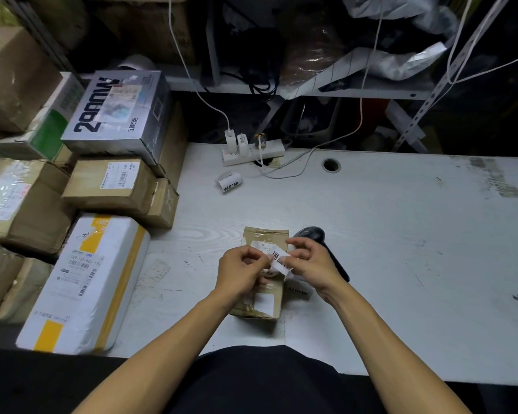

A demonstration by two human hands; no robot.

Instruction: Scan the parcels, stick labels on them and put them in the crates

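Observation:
A small brown cardboard parcel (265,300) lies on the white table (386,234) in front of me. Above it, my left hand (240,271) and my right hand (308,264) both pinch a small white label (278,259) with dark printed characters, one hand at each end. The label hangs just over the parcel's top face. A black handheld scanner (311,234) lies on the table right behind my right hand, partly hidden by it.
Stacked parcels fill the left side: a white and yellow padded bag (84,282), brown boxes (117,189) and a grey printed box (117,115). A roll of labels (229,182) and a power strip (251,150) with cables sit at the table's back.

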